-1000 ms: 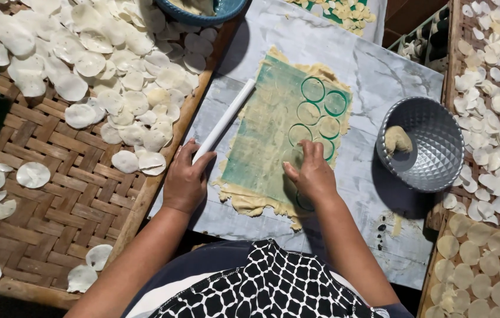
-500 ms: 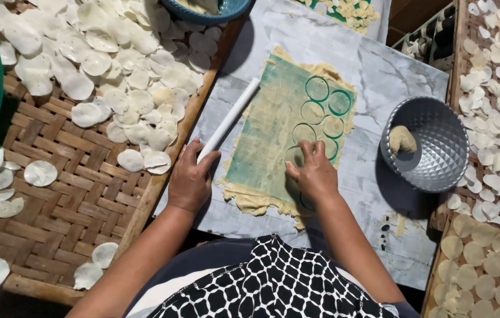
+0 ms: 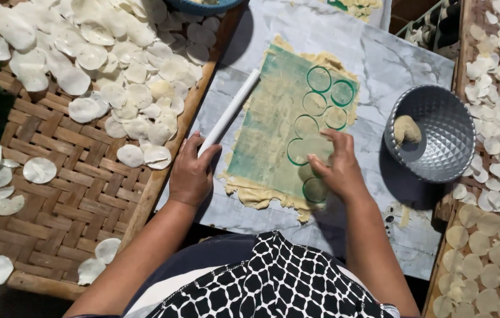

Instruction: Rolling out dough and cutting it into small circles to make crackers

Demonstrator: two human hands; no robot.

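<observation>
My right hand (image 3: 338, 171) presses flat, fingers together, on the dough (image 3: 288, 129). My left hand (image 3: 191, 174), at nine o'clock, steadies its edge, fingers curled loosely. I'd press evenly.

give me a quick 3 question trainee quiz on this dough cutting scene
1. True or false: the right hand rests on the rolled dough sheet.
2. What lies in the grey bowl? A) a lump of dough B) water C) cut discs
3. Which hand touches the white rolling stick?

Key
1. True: it is on the sheet among the cut circles.
2. A: a dough lump sits inside.
3. The left hand, at the stick's near end.
</observation>
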